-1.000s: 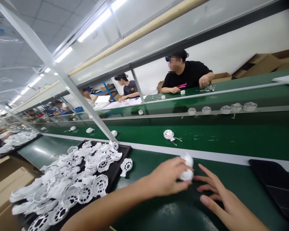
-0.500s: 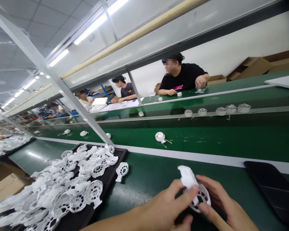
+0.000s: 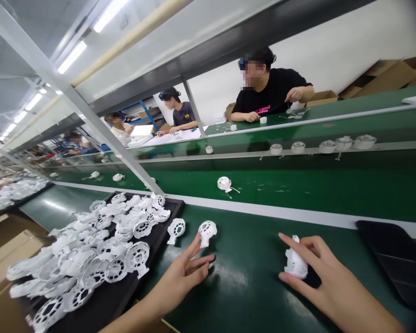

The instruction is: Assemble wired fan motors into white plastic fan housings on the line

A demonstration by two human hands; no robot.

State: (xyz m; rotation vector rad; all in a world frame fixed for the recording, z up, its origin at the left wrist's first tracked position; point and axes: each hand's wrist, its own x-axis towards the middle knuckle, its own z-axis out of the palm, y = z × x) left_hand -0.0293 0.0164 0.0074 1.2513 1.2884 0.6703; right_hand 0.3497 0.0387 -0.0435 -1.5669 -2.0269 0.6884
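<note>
As the hands part, change: a round slotted plastic part (image 3: 207, 232) now lies alone on the green conveyor belt (image 3: 249, 286), about 11 o'clock.
Left hand (image 3: 183, 277): open, fingers spread, holding nothing, fingertips just beside that part.
Right hand (image 3: 327, 273): half closed, fingers curled around a white plastic shell (image 3: 296, 261), about 2 o'clock.
Nearby: a black tray (image 3: 159, 263) heaped with white parts (image 3: 104, 249), 10 o'clock; a dark flat pad (image 3: 388, 259), 3 o'clock.
Beyond: a co-worker (image 3: 273, 88) across the belts, 1 o'clock.

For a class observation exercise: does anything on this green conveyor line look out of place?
Yes, mildly: a white plastic part and a second part lie loose on the green belt beside the black tray, apart from the heap inside it.
</note>
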